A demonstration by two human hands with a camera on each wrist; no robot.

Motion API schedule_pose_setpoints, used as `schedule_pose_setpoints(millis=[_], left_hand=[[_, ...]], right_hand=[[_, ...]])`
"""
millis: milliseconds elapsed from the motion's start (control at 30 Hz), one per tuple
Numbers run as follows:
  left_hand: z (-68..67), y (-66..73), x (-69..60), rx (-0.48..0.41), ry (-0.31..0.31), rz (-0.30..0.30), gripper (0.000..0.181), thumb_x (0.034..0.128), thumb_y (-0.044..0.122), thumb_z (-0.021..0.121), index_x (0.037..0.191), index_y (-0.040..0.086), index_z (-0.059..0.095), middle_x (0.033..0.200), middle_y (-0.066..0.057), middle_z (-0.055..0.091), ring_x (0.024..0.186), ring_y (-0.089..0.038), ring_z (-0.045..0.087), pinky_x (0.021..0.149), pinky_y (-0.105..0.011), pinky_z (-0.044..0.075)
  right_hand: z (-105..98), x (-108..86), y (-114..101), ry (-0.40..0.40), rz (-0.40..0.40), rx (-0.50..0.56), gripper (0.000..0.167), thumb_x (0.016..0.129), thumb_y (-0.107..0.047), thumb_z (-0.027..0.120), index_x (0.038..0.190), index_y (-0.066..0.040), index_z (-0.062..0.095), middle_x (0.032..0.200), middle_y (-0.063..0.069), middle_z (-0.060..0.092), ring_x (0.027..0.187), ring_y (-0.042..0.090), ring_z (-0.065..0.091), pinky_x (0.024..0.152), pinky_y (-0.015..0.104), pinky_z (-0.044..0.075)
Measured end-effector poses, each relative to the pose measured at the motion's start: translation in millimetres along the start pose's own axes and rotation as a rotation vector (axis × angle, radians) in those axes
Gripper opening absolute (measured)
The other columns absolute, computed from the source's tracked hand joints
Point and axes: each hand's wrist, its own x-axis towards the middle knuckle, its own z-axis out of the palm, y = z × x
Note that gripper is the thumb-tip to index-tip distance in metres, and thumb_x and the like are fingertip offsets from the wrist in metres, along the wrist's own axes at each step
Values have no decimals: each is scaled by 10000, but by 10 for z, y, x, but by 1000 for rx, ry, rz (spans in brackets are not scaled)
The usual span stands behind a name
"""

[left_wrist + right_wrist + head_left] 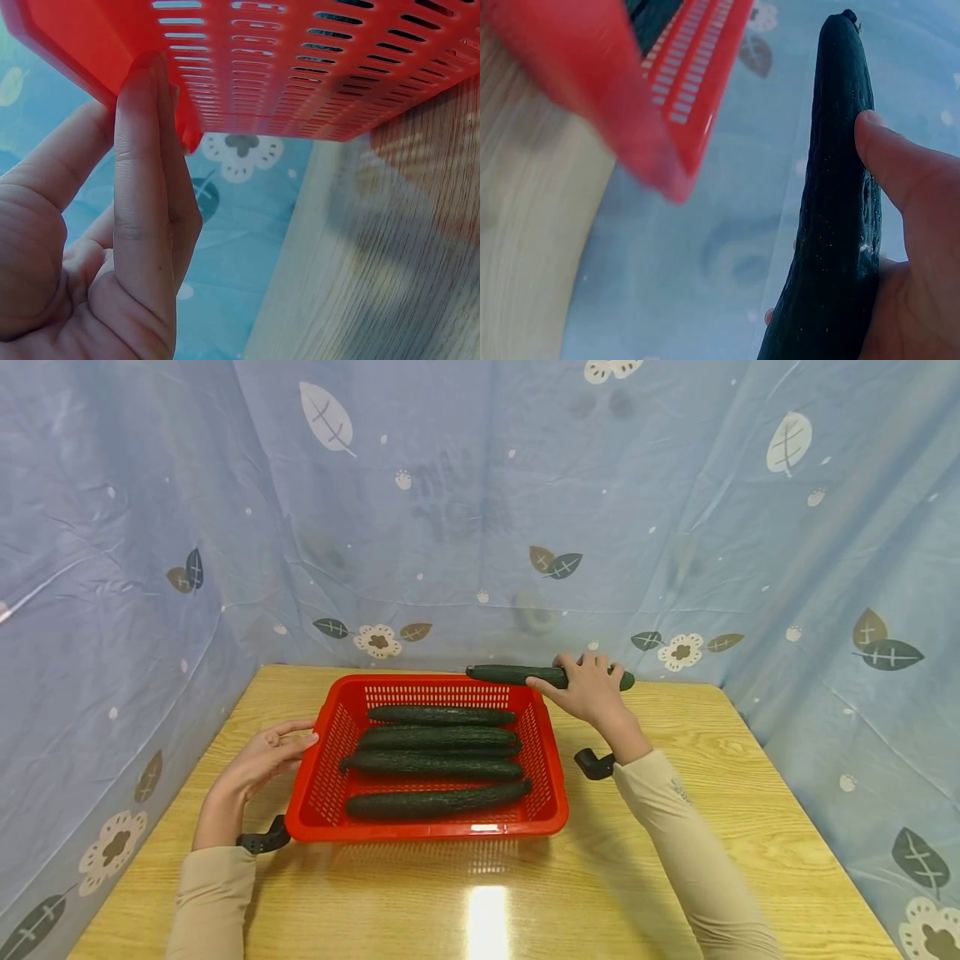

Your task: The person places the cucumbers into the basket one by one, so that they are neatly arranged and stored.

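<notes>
A red plastic basket [427, 836] with slotted walls stands on the table and holds several dark green cucumbers [438, 764], lying side by side. My left hand [264, 760] holds the basket's left rim. In the left wrist view, its long fingers [142, 195] lie nearly straight against the outer wall below the rim, and the thumb's tip is hidden by the rim. Another cucumber [506, 674] is in my right hand [591, 693], raised at the basket's back right corner. The right wrist view shows the thumb [900, 154] along that cucumber's side, with the other fingers mostly hidden behind it.
The wooden table [675, 827] extends on both sides of the basket and in front of it. A blue patterned curtain [450, 527] hangs behind the table and along its sides. Black wrist mounts [594, 764] sit at both wrists.
</notes>
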Motion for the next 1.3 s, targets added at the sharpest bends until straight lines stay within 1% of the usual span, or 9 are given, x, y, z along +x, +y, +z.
schedule_pose_setpoints(millis=[167,367,600,733,900,1000,1133,1300], left_hand=[[1,5,-2,7,1,-2,605,956,151,524,1416,-88,211,954,115,690,873,-68,664,761,-240,535],[-4,2,1,8,-2,-2,613,956,155,525,1421,-82,202,961,118,688,884,-65,661,770,-237,532],[-7,-8,3,0,-6,8,611,955,144,525,1417,-90,201,963,104,692,885,-75,664,768,-244,534],[-5,-15,4,0,-8,13,602,955,140,524,1410,-96,208,956,95,696,878,-86,668,766,-258,538],[-10,-23,-2,-6,-12,16,590,959,124,513,1409,-100,204,952,90,697,866,-93,671,756,-267,541],[-5,-20,-9,-2,-12,17,587,959,125,513,1410,-96,209,955,91,696,870,-90,669,759,-266,540],[2,-16,-10,5,-10,18,586,957,137,520,1410,-89,225,968,100,690,881,-82,664,768,-259,537],[-2,-18,-2,22,-5,26,582,955,154,527,1403,-89,245,978,102,686,885,-83,663,775,-269,537]], right_hand=[[36,20,-172,-5,-16,-9,707,826,-714,430,1260,-158,476,1059,195,433,996,367,346,879,571,217],[89,19,-365,-9,-33,-25,691,821,-727,416,1243,-183,479,1030,172,431,951,338,335,865,540,213],[160,29,-549,-24,-59,-54,676,820,-731,410,1225,-195,475,1059,164,436,972,345,342,882,545,222],[192,32,-644,-29,-68,-68,693,817,-739,401,1250,-203,471,1079,167,445,1001,347,357,902,557,234],[241,42,-750,-41,-74,-78,742,813,-751,383,1323,-214,433,1141,178,440,1051,354,358,921,564,238],[270,45,-812,-47,-78,-80,742,812,-756,377,1328,-225,427,1178,182,435,1083,360,357,929,566,237],[317,41,-885,-46,-80,-84,724,808,-759,376,1292,-225,446,1194,184,434,1101,363,359,936,568,240],[385,38,-969,-46,-80,-88,757,806,-762,378,1337,-226,423,1236,196,418,1140,371,347,960,579,237]])
